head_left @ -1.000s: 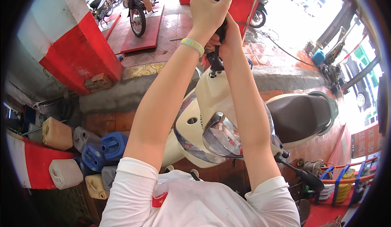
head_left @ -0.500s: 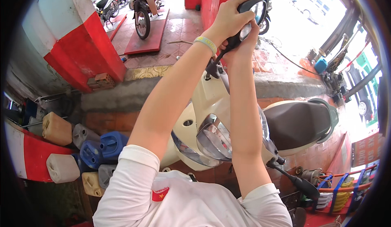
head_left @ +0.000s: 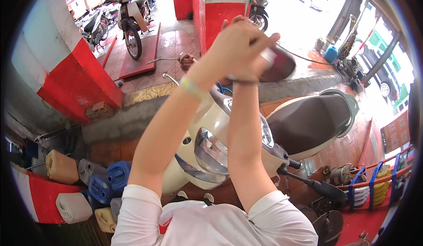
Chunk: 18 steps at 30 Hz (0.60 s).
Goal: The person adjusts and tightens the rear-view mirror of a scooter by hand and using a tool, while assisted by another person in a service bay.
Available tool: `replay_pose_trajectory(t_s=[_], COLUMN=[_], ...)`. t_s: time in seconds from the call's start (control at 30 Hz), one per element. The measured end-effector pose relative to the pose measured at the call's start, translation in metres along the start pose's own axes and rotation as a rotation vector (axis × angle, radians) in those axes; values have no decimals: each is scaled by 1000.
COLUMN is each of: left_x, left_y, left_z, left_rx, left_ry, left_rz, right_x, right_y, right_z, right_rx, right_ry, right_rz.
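Observation:
A cream scooter [head_left: 216, 118] stands before me, its front toward me. Over its handlebar both my arms are raised at the side mirror [head_left: 282, 65], whose dark oval head is smeared by motion. My left hand [head_left: 233, 47], a pale band at its wrist, is closed at the mirror, fingers curled. Behind and beneath it, my right hand [head_left: 252, 72] is mostly hidden and blurred; it too grips the mirror. The mirror's stem is hidden by my hands. The scooter's other mirror [head_left: 328, 191] sticks out at the lower right, untouched.
Blue and whitish jerrycans [head_left: 101, 188] crowd the lower left. Behind the scooter runs a concrete step [head_left: 132, 122], with a red-and-white pillar [head_left: 83, 78] at its left. Another motorbike [head_left: 132, 25] stands on a red ramp [head_left: 139, 63]. A coloured rack [head_left: 374, 184] is at the right.
My hands have come down and left with the mirror, which has turned; its glass no longer shows the bright reflection. My view has shifted rightward.

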<state>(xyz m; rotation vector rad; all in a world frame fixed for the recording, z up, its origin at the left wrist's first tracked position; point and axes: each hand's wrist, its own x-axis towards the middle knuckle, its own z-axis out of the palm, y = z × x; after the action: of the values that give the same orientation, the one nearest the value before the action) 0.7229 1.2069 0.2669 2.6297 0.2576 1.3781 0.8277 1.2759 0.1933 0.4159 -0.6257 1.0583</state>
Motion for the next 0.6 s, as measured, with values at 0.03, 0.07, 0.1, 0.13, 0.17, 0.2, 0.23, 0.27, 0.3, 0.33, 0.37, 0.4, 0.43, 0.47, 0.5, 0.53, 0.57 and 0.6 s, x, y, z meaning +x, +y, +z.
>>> replay_pose_trajectory(t_s=[0.03, 0.07, 0.1, 0.13, 0.17, 0.2, 0.23, 0.27, 0.3, 0.33, 0.37, 0.4, 0.43, 0.47, 0.5, 0.53, 0.57, 0.6], left_x=[-7, -19, -31, -45, -57, -70, -82, -92, -103, -115, -120, -122, -120, -117, -112, -105, -103, -103], left_y=[13, 22, 30, 41, 48, 50, 56, 55, 48, 40, 38, 35, 29, 23, 18, 18, 15, 9], left_z=[-3, -8, -16, -30, -38, -45, -56, -74, -92, -111, -136, -158, -171, -184, -198, -206, -215, -223], left_rx=[-30, -61, -61, -92, -146, -231, -313, -386, -497, -544, -550, -558, -533, -509, -448, -441, -394, -347], left_ry=[-32, -64, -68, -83, -100, -81, -67, -112, -156, -202, -269, -332, -423, -513, -618, -653, -640, -627], left_rz=[-14, -47, -48, -69, -79, -87, -93, -160, -184, -240, -291, -335, -352, -389, -405, -382, -456, -530], right_x=[5, 2, 1, -4, -7, -7, -10, -11, -14, -24, -32, -41, -52, -61, -65, -63, -62, -57], right_y=[-9, -12, -13, -8, -8, -7, -5, 3, 15, 34, 57, 71, 77, 82, 78, 72, 66, 64], right_z=[9, 12, 15, 22, 25, 28, 34, 31, 25, 22, 26, 30, 32, 43, 55, 58, 59, 44], right_rx=[94, 155, 192, 216, 185, 156, 111, 4, -102, -322, -539, -606, -678, -1065, -1180, -1185, -1189, -1070], right_ry=[-86, -133, -166, -183, -169, -159, -137, -62, 18, -58, -152, -333, -505, -654, -665, -687, -707, -746], right_rz=[33, 78, 122, 156, 194, 233, 314, 442, 567, 659, 750, 813, 876, 909, 988, 1061, 1138, 1208])
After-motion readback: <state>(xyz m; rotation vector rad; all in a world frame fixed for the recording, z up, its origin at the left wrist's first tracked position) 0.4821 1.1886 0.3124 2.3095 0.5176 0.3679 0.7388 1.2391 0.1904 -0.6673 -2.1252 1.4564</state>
